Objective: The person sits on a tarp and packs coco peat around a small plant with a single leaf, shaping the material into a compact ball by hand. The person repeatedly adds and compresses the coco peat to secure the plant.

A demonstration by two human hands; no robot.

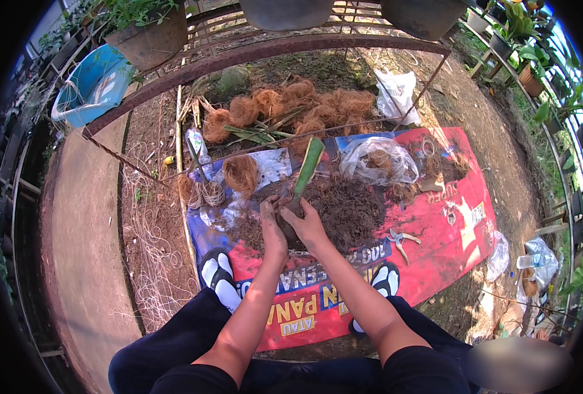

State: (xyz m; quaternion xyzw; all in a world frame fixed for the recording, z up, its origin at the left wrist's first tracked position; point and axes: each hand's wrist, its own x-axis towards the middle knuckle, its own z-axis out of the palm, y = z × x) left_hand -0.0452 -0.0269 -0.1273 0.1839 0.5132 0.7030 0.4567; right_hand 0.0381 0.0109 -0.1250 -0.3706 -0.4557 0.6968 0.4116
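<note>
Between my cupped hands is a ball of dark soil (291, 227) with a green leaf cutting (308, 167) standing up out of it. My left hand (273, 224) presses the ball from the left side, and my right hand (305, 221) wraps it from the right, thumb near the base of the leaf. Below them lies a heap of loose dark soil (353, 209) on a printed red and blue banner sheet (439, 266). Left of the heap sits a bundle of brown coconut fibre (240, 175), near a string-wrapped ball (212, 194) with a stem.
Pruning shears (399, 241) lie right of the soil. A clear plastic bag (380, 160) rests behind it. Farther back are fibre bundles (326, 106), cut leaves (257, 135) and a white bag (398, 96). A rusty metal rack (281, 47) holds pots above; a blue basin (92, 88) stands upper left.
</note>
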